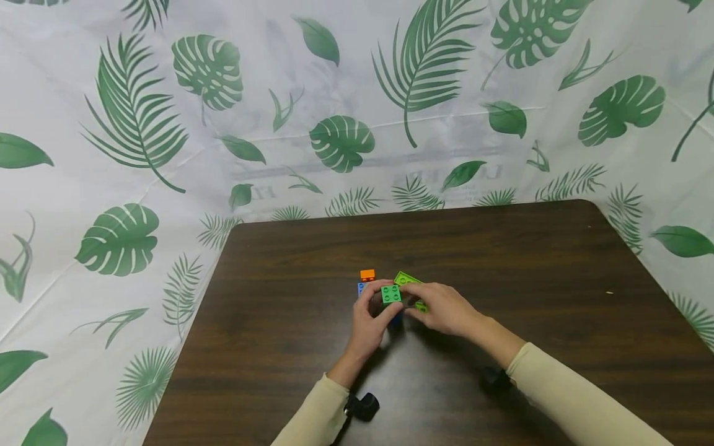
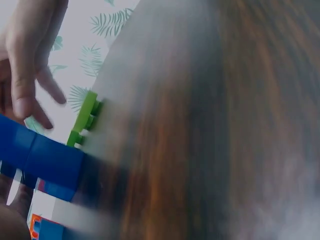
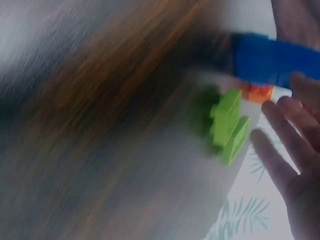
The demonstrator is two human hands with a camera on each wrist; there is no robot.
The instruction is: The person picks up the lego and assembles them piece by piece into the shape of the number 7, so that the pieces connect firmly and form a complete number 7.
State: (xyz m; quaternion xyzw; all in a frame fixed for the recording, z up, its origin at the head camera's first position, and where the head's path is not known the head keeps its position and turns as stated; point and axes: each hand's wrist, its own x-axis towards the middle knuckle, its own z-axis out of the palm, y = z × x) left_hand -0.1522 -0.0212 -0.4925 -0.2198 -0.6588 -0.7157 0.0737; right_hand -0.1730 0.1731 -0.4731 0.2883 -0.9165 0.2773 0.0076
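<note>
A stack of toy building bricks stands between the hands, with a green brick (image 1: 391, 293) on top and blue bricks (image 2: 45, 152) below. My left hand (image 1: 364, 325) grips it, thumb on the near side and index finger round the far side. Close at its right side is my right hand (image 1: 443, 308), fingertips right at the stack and fingers apart. In the right wrist view those fingers (image 3: 280, 155) are extended, one overlapping the blue bricks. Lime green bricks (image 3: 227, 122) lie on the table just beyond the right hand.
Behind the stack, an orange brick (image 1: 367, 274) sits by a blue brick (image 1: 361, 288), partly hidden by the left hand. The dark wooden table (image 1: 290, 260) reaches back to a white leaf-print curtain (image 1: 268, 167). Black wrist cameras (image 1: 365, 407) hang beneath the sleeves.
</note>
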